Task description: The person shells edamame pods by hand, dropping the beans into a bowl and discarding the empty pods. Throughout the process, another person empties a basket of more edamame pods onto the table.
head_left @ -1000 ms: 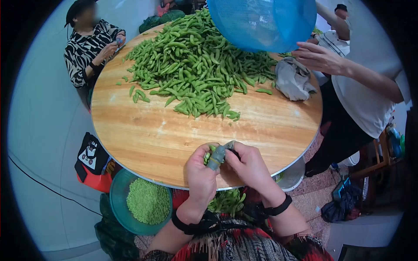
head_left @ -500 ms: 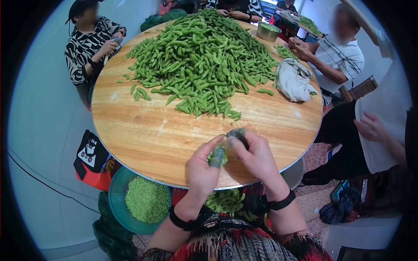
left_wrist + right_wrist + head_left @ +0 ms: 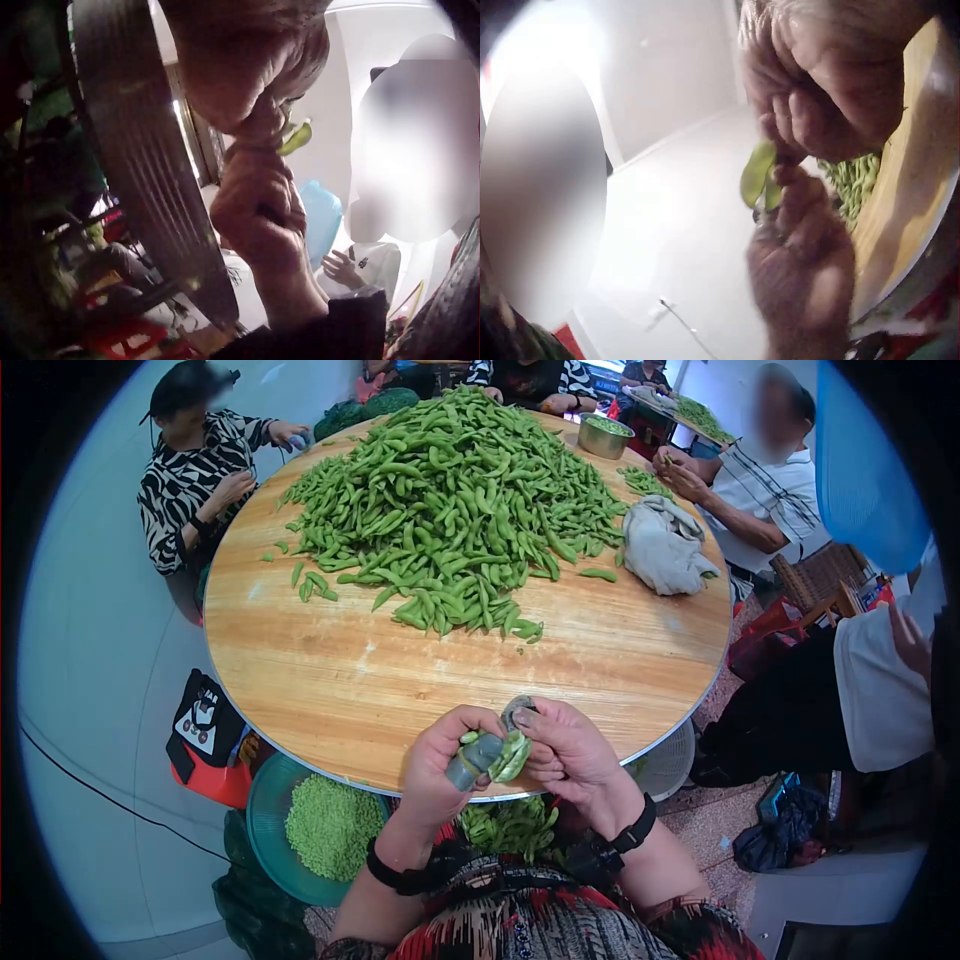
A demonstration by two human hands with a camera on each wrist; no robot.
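Close over the near table edge, my left hand (image 3: 432,760) curls round green soybean pods, its thumb in a grey cover (image 3: 474,762) with a yellowish band. My right hand (image 3: 575,750) pinches a pale green soybean pod (image 3: 512,756) against the left thumb; a grey cover shows on a right fingertip too. Seen from the right wrist, the split-looking pod (image 3: 759,176) sits between both hands, and from the left wrist its green end (image 3: 297,139) sticks out beside the fingers. The palms' contents are mostly hidden.
A big heap of soybean pods (image 3: 460,500) covers the far part of the round wooden table (image 3: 300,650), beside a grey cloth (image 3: 664,545) and metal pot (image 3: 605,436). A teal basin (image 3: 262,820) of shelled beans stands low left. People sit around; another stands right, by a blue basket (image 3: 868,470).
My hands were apart half a second ago and now meet at the pod, slightly lower. The blue basket left the heap and reappears far right. The person at left has stretched an arm to the table.
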